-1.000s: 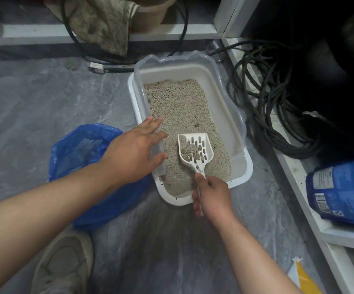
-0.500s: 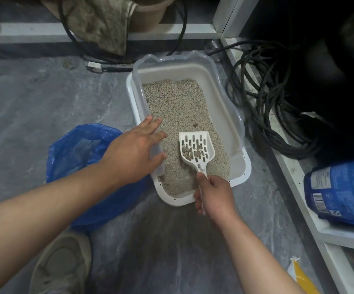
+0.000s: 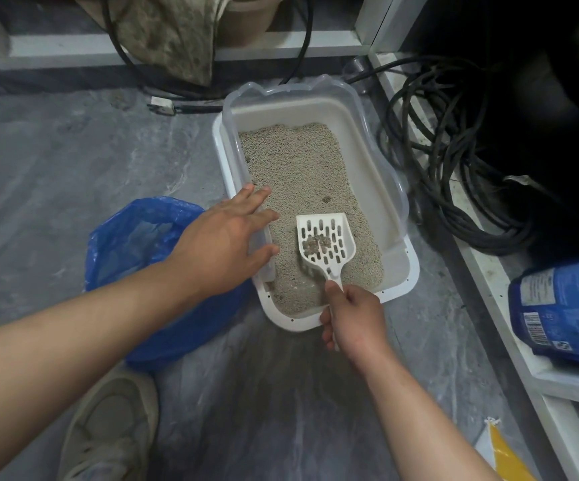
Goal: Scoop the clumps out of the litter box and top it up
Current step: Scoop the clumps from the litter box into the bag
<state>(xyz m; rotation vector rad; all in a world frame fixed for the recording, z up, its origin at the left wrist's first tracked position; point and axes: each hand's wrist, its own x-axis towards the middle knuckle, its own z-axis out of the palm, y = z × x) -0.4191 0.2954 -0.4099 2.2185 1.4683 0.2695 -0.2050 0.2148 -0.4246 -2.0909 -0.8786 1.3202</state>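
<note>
A white litter box (image 3: 401, 282) with a clear plastic rim stands on the grey floor, filled with beige litter (image 3: 298, 168). My right hand (image 3: 354, 315) grips the handle of a white slotted scoop (image 3: 326, 241), held just above the litter near the box's front. A few dark clumps (image 3: 317, 243) lie in the scoop. Another dark spot (image 3: 326, 199) shows in the litter beyond it. My left hand (image 3: 224, 237) rests with straight fingers on the box's left rim. A blue plastic bag (image 3: 131, 237) sits open left of the box.
A blue litter bag (image 3: 566, 307) lies on a white shelf at the right. Coiled black cables (image 3: 454, 168) lie right of the box. A dirty cloth (image 3: 173, 33) and more cable hang behind it. My shoe (image 3: 111, 425) is at the bottom left. A yellow package (image 3: 503, 453) pokes in at bottom right.
The scoop has shed loose litter through its slots, leaving only a few clumps. It stays over the front of the box. My left hand has kept its place on the rim.
</note>
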